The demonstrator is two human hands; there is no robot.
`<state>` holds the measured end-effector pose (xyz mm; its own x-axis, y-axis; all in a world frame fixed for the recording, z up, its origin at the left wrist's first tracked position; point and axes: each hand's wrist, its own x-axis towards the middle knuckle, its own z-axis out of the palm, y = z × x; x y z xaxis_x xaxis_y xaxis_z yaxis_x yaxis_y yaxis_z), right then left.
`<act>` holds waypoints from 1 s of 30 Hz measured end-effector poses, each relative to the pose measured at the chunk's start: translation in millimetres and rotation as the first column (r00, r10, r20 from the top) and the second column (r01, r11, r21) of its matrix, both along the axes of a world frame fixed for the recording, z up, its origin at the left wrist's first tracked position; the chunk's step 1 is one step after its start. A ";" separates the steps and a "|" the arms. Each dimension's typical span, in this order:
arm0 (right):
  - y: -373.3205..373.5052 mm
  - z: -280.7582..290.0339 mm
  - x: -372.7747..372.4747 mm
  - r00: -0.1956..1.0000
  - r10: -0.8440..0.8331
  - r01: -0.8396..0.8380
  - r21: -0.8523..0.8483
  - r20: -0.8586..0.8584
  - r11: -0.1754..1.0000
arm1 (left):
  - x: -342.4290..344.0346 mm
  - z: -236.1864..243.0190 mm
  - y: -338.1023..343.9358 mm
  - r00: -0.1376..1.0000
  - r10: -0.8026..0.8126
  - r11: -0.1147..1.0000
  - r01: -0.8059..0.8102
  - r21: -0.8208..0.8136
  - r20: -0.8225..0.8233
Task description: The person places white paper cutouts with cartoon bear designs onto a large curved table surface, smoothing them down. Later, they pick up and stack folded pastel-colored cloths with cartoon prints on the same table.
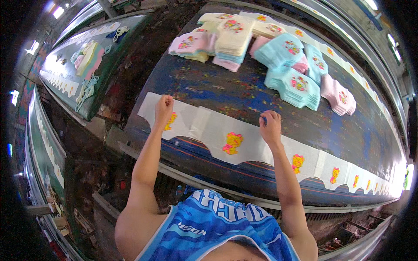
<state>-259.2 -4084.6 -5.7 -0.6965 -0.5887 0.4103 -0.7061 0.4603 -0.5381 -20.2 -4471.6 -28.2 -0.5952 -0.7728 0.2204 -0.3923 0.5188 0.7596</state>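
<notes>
A row of white cloth pieces (207, 130), printed with yellow and pink cartoon animals, lies flat along the near edge of a long dark table. My left hand (164, 108) is closed, fingers curled together, over the upper edge of the leftmost piece. Farther right, my right hand (271, 125) is also closed in a pinch, at the upper edge of the row. Whether cloth sits between the fingertips of either hand is too small to make out. The printed animal under my left wrist is partly hidden by it.
Beyond my hands stand stacks of printed cloth: light blue (298, 89), cream (235, 32) and pink (337, 96). Another row of white printed pieces (328, 51) follows the table's far edge. To the left, a second table (65, 65) bears pastel cloth (90, 61) and cords (88, 90).
</notes>
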 end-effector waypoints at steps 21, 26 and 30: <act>-228.8 -21.1 129.2 0.989 0.058 -0.079 0.156 0.136 0.985 | 72.5 -11.8 -147.2 0.975 -0.167 0.983 0.176 0.046 -0.148; -226.7 -13.1 131.3 0.987 0.128 -0.146 0.201 0.102 0.969 | 87.2 9.9 -145.5 0.941 -0.274 0.961 0.264 -0.079 -0.198; -238.1 0.5 121.5 0.980 0.086 -0.121 0.193 0.180 0.974 | 65.9 4.4 -164.3 0.969 -0.193 0.980 0.182 -0.078 -0.156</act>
<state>-137.7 -4322.7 -5.3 -0.6767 -0.7193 0.1570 -0.6619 0.5010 -0.5576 45.7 -4635.9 -23.8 -0.6806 -0.6323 0.3700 -0.1582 0.6200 0.7685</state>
